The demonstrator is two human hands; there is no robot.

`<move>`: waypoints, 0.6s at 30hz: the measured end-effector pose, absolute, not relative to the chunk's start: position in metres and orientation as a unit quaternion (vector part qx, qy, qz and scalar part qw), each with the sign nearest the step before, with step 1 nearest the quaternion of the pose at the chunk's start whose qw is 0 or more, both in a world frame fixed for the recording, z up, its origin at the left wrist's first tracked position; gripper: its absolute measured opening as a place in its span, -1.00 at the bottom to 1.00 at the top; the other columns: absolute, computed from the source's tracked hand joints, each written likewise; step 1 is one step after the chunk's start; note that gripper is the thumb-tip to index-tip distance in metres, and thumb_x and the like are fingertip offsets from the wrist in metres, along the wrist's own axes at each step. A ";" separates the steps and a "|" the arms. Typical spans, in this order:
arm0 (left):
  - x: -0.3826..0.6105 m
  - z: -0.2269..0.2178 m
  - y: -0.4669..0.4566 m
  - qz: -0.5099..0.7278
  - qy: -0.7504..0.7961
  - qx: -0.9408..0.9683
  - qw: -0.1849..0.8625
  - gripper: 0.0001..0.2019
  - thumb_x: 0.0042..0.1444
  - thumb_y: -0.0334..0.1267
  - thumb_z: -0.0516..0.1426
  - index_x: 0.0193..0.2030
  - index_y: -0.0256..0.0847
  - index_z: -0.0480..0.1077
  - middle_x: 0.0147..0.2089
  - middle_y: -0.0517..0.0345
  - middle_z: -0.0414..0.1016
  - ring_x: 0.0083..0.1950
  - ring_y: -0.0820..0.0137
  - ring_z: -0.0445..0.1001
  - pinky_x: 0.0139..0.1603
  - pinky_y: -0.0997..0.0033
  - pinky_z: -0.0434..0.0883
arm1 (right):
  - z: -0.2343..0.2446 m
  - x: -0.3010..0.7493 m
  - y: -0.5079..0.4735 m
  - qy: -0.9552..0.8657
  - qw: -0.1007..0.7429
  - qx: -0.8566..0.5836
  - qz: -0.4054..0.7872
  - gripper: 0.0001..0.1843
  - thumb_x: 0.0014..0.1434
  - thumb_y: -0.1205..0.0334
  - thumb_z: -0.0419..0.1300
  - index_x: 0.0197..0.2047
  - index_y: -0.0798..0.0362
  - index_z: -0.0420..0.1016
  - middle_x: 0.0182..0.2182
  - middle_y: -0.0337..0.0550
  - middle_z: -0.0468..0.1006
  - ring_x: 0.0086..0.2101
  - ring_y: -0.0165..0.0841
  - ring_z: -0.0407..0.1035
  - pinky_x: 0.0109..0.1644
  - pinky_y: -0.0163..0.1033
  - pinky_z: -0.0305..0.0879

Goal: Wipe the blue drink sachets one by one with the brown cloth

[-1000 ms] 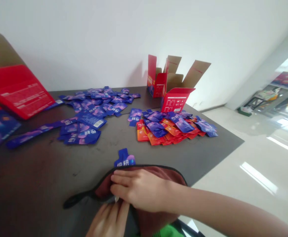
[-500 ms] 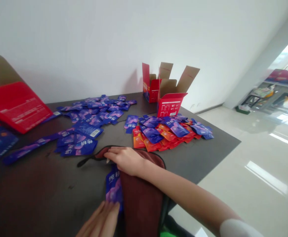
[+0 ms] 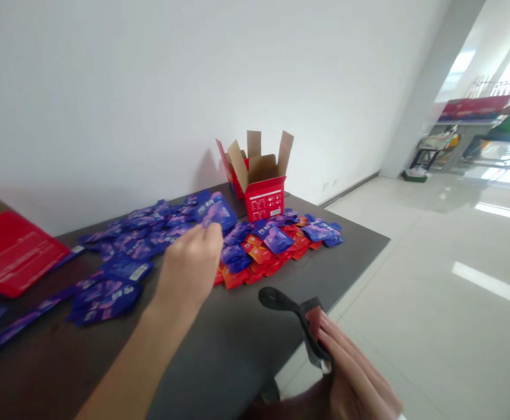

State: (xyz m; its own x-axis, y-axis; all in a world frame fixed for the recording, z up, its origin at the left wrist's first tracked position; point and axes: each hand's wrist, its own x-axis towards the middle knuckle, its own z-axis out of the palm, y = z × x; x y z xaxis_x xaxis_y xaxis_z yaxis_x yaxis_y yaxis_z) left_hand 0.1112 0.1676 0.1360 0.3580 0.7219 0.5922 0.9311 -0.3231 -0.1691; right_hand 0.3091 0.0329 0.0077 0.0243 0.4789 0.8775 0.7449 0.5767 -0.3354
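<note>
My left hand (image 3: 192, 256) is stretched out over the table, its fingers pinched on a blue-purple sachet (image 3: 217, 211) with white lettering. Behind and below that sachet lie more blue-purple sachets (image 3: 274, 236), on top of orange-red ones (image 3: 263, 269). At the lower right, my right hand (image 3: 351, 364) is closed on a brown cloth (image 3: 312, 318) with black edging and a black strap loop (image 3: 276, 298). The cloth hangs by the table's near edge, and its lower part is blurred and partly out of view.
Two open red cartons (image 3: 264, 201) stand by the wall at the back of the dark table (image 3: 220, 338). Another red carton (image 3: 16, 254) is at the left. Several purple sachets (image 3: 150, 230) lie between. Glossy tiled floor (image 3: 451, 315) stretches right, with a person seated far off.
My left hand has risen from the near edge towards the back, now with a sachet. My right hand has drawn the brown cloth off the tabletop to the right. The view has shifted.
</note>
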 end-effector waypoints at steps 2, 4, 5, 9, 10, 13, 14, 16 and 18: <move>0.149 0.127 0.192 -0.154 -0.530 -0.799 0.240 -0.74 0.18 -0.38 -0.17 -0.31 -0.28 0.33 -0.42 0.02 0.42 -0.31 0.27 0.45 -0.34 0.32 0.36 | 0.002 0.320 0.030 -0.676 0.551 -0.467 -0.143 -0.61 0.15 0.49 -0.01 0.05 0.19 0.33 -0.02 0.05 0.40 -0.05 -0.17 0.34 -0.07 -0.15 0.41; 0.174 0.111 0.208 -0.111 -0.528 -0.811 0.225 -0.76 0.18 -0.40 -0.15 -0.27 -0.31 0.33 -0.43 0.05 0.42 -0.34 0.31 0.45 -0.37 0.35 0.36 | -0.002 0.331 0.028 -0.665 0.542 -0.488 -0.162 -0.65 0.19 0.41 -0.02 0.03 0.16 0.35 -0.03 0.03 0.42 -0.06 -0.18 0.35 -0.06 -0.16 0.41; 0.182 0.103 0.213 -0.092 -0.526 -0.818 0.216 -0.78 0.18 -0.38 -0.12 -0.25 -0.32 0.33 -0.42 0.08 0.42 -0.36 0.36 0.44 -0.37 0.35 0.37 | -0.003 0.336 0.028 -0.658 0.539 -0.499 -0.168 -0.66 0.21 0.38 -0.03 0.03 0.15 0.36 -0.03 0.02 0.42 -0.06 -0.19 0.36 -0.06 -0.17 0.41; 0.191 0.083 0.223 -0.029 -0.509 -0.841 0.181 -0.76 0.15 -0.16 0.00 -0.22 -0.31 0.34 -0.37 0.18 0.41 -0.38 0.48 0.40 -0.31 0.33 0.40 | -0.004 0.347 0.028 -0.659 0.521 -0.510 -0.185 -0.66 0.23 0.33 -0.04 0.05 0.15 0.34 -0.03 0.02 0.42 -0.07 -0.21 0.36 -0.05 -0.19 0.40; 0.191 0.081 0.223 -0.023 -0.504 -0.845 0.177 -0.74 0.14 -0.14 0.01 -0.22 -0.30 0.34 -0.38 0.18 0.41 -0.37 0.47 0.40 -0.28 0.30 0.40 | -0.003 0.348 0.029 -0.658 0.519 -0.514 -0.185 -0.66 0.22 0.32 -0.03 0.05 0.13 0.34 -0.04 0.00 0.42 -0.08 -0.22 0.37 -0.05 -0.22 0.41; 0.187 0.079 0.220 -0.028 -0.492 -0.852 0.174 -0.73 0.16 -0.13 -0.04 -0.21 -0.27 0.36 -0.43 0.14 0.45 -0.35 0.38 0.44 -0.12 0.15 0.33 | -0.001 0.345 0.031 -0.637 0.527 -0.532 -0.182 -0.65 0.19 0.26 0.04 0.05 0.06 0.35 -0.07 -0.08 0.46 -0.14 -0.26 0.41 -0.09 -0.29 0.42; 0.186 0.079 0.219 -0.036 -0.488 -0.854 0.174 -0.72 0.17 -0.13 -0.06 -0.20 -0.25 0.37 -0.43 0.11 0.47 -0.34 0.34 0.45 -0.07 0.13 0.29 | -0.001 0.343 0.032 -0.637 0.528 -0.532 -0.180 -0.65 0.18 0.24 0.07 0.05 0.05 0.35 -0.08 -0.10 0.47 -0.15 -0.26 0.42 -0.09 -0.30 0.42; 0.184 0.079 0.217 -0.054 -0.483 -0.857 0.171 -0.70 0.17 -0.12 -0.09 -0.19 -0.21 0.37 -0.40 0.05 0.50 -0.30 0.29 0.47 -0.01 0.12 0.24 | -0.003 0.339 0.034 -0.643 0.529 -0.525 -0.176 -0.64 0.16 0.23 0.09 0.04 0.06 0.36 -0.08 -0.10 0.47 -0.15 -0.26 0.42 -0.08 -0.29 0.42; 0.182 0.080 0.215 -0.073 -0.483 -0.857 0.166 -0.70 0.17 -0.12 -0.10 -0.17 -0.18 0.37 -0.34 0.04 0.52 -0.27 0.28 0.47 0.01 0.13 0.22 | -0.004 0.335 0.035 -0.646 0.533 -0.519 -0.171 -0.65 0.18 0.26 0.06 0.04 0.07 0.36 -0.07 -0.09 0.46 -0.13 -0.26 0.41 -0.06 -0.27 0.41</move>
